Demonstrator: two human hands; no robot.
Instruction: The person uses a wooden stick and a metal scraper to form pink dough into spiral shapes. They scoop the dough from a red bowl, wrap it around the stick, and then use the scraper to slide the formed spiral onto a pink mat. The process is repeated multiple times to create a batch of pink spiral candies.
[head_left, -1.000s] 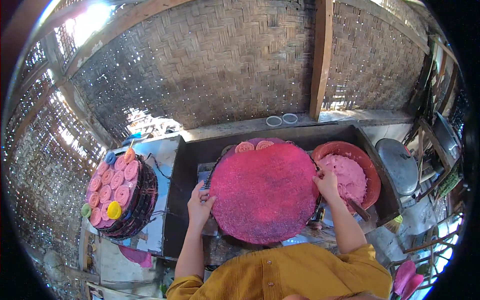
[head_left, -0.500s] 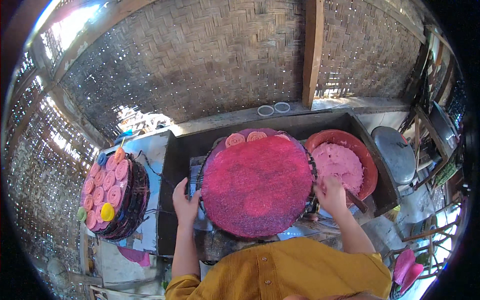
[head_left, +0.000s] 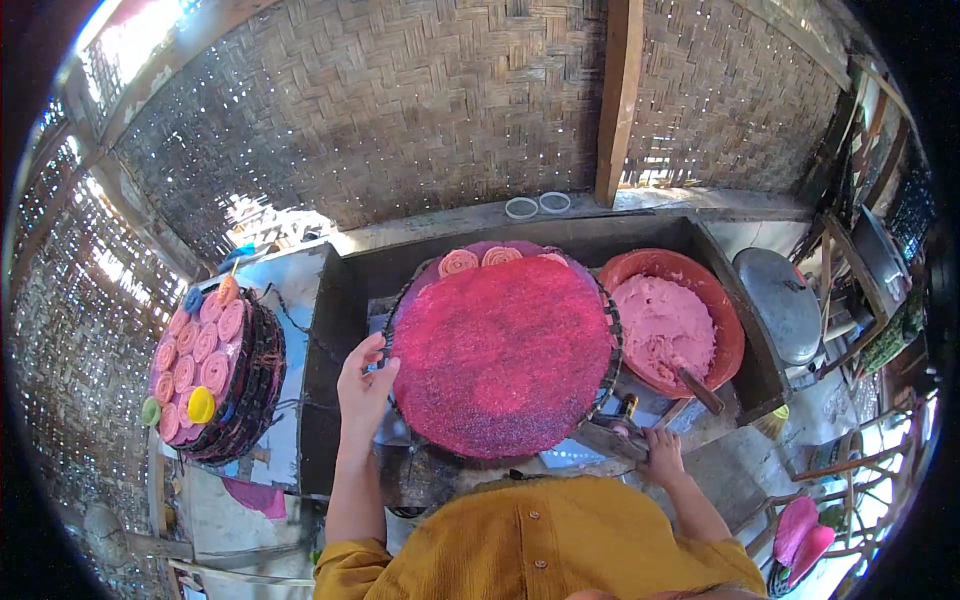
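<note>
In front of me a round woven tray with a black-edged rim (head_left: 615,325) lies under a pink-red, speckled round cloth (head_left: 500,350). Rolled pink rosettes (head_left: 458,262) peek out at its far side. My left hand (head_left: 366,385) is at the left rim, thumb and fingers apart, its fingertips by the edge. Lower right of the tray, my right hand (head_left: 664,455) has its fingers curled at the end of a dark wooden piece (head_left: 612,438); what they grip is partly hidden. Beyond it stands a red basin (head_left: 728,345) of pink paste (head_left: 665,320), a wooden-handled tool (head_left: 700,388) leaning in it.
A stack of dark woven trays (head_left: 262,370), topped with pink rosettes and coloured pieces, stands on the left. A wooden trough (head_left: 322,390) surrounds the work. On the right sits a grey lidded pot (head_left: 780,305). Two clear rings (head_left: 521,208) lie on the back ledge.
My right hand has left the right rim and moved down to the wooden piece. My left hand stays by the left rim. The whole view has shifted slightly.
</note>
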